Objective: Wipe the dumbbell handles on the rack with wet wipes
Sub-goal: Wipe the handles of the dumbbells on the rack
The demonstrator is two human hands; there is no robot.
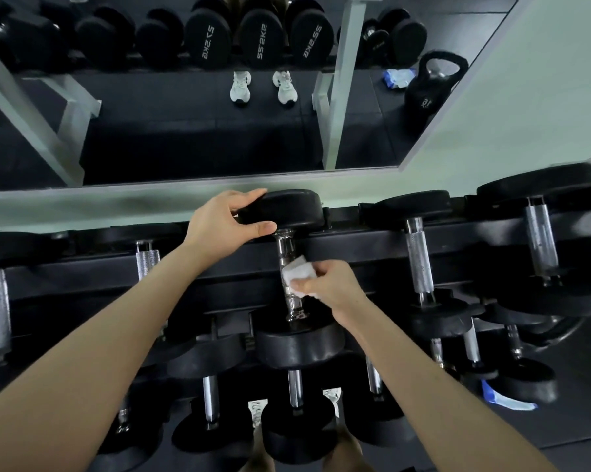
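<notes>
Pinching white wipe (pixel 299 275) on chrome handle (pixel 284 245) with right hand (pixel 335 287); left hand (pixel 219 219) grips black dumbbell head (pixel 287 207).

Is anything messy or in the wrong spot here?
Only one thing: a blue and white packet, maybe the wipes pack, lies on the floor by the rack's right side. The dumbbells sit in rows.

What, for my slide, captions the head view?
Left hand grips dumbbell end; right hand presses wet wipe on handle.
</notes>
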